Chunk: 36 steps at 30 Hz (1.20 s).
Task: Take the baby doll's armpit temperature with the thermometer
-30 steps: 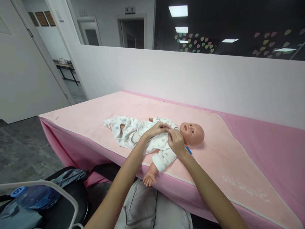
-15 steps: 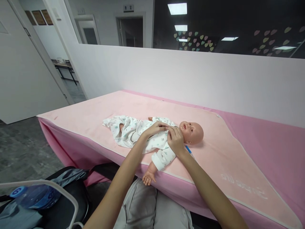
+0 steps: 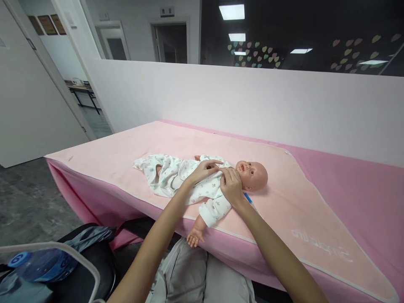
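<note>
A baby doll [image 3: 252, 176] lies on its back, its head to the right and its legs to the left. It wears a white patterned shirt [image 3: 205, 191], and one bare doll hand [image 3: 195, 236] hangs over the near edge. At the upper chest, close below the chin, my left hand [image 3: 204, 170] has its fingers bent together on the shirt front. My right hand [image 3: 231, 184] meets it there, fingertips pinched at the cloth near the neck. What exactly the fingertips grip is partly hidden. Beside my right wrist lies a thin stick with a blue end [image 3: 248, 198].
A pale pink mat [image 3: 303, 202] covers the table over a darker pink cloth [image 3: 362, 176]. Behind it stands a white wall [image 3: 221, 101] with a window above. A black chair [image 3: 91, 269] at lower left carries a water bottle [image 3: 44, 264].
The whole view has shifted slightly. Both hands stay at the doll's upper chest, with the left fingers a little farther from the right ones.
</note>
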{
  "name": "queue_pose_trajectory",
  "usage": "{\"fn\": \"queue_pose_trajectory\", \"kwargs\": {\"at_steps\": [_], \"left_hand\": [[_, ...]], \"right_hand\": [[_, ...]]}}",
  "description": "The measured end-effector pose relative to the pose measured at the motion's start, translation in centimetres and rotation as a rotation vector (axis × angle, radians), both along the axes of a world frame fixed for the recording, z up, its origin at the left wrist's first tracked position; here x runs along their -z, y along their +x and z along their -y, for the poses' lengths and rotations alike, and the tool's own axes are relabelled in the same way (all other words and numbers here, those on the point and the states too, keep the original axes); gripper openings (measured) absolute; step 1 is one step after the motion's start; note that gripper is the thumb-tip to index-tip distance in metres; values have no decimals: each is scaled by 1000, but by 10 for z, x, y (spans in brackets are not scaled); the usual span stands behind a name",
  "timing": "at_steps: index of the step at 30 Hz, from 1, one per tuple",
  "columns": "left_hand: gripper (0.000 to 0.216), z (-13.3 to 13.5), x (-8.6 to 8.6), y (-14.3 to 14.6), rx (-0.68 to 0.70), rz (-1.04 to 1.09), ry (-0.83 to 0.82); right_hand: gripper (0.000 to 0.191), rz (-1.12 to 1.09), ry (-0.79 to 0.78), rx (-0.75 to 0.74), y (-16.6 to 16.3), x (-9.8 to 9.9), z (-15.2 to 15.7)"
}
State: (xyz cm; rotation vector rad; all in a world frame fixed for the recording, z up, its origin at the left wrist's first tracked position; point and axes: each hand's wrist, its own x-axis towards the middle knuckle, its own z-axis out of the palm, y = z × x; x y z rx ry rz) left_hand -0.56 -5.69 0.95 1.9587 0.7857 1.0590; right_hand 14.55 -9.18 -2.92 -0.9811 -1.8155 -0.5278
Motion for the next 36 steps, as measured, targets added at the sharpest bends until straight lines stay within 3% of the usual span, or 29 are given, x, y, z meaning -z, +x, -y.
{"fn": "queue_pose_trajectory", "kwargs": {"at_steps": [7,13,17,26,36], "left_hand": [[23,39,16,-26,-252,-195,373],[25,48,28,-32,-418,-225,515],[19,49,28,-30,-478,-229,516],[14,53,22,-28,-556,-86,405],[12,56,21,-30,-467,-181,411]], "right_hand": [[36,88,4,-21,-4,-7,3],[33,314,-115,-192,-26,-18,4],[32,314,-193,-157,-35,-21,1],[22,218,-128,-132,-31,-10,4],[10,235,-145,-121,-30,-16,10]]}}
